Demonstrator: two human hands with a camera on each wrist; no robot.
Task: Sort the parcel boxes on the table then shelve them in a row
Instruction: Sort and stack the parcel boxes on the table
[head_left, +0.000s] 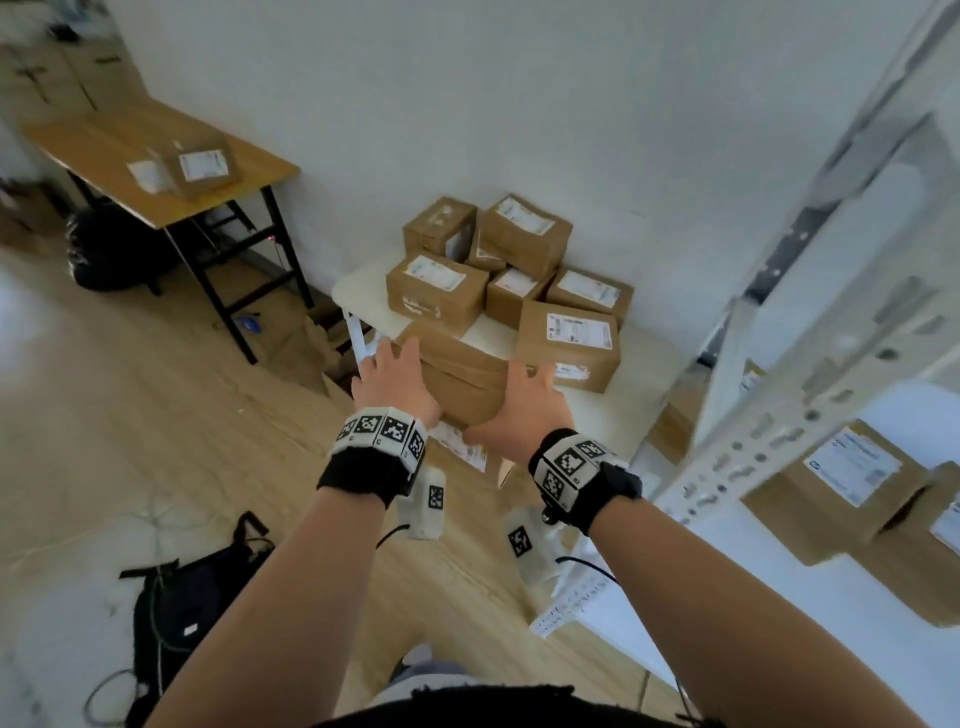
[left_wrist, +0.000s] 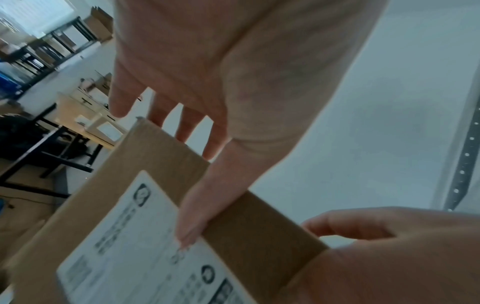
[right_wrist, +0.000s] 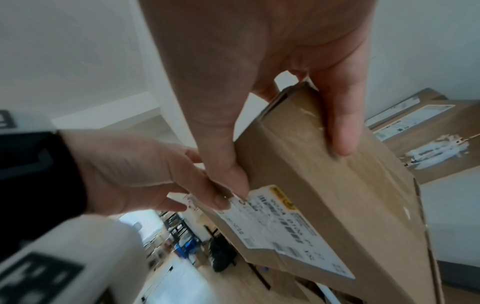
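On a low white table (head_left: 363, 280) against the wall stand several brown parcel boxes with white labels, among them one at the right front (head_left: 569, 343) and one at the left (head_left: 436, 286). At the table's near edge a flat brown box (head_left: 462, 374) is tilted up between both my hands. My left hand (head_left: 395, 384) grips its left end, thumb on the labelled underside (left_wrist: 145, 185). My right hand (head_left: 524, 410) grips its right end, fingers (right_wrist: 342, 144) over the taped face (right_wrist: 337, 205), thumb at the label's edge. The far side of the box is hidden.
A white metal rack (head_left: 779, 431) rises at the right, with labelled boxes (head_left: 841, 488) on a shelf. A wooden desk (head_left: 249, 156) at the back left carries another box (head_left: 197, 166). A black backpack (head_left: 182, 613) and cables lie on the floor.
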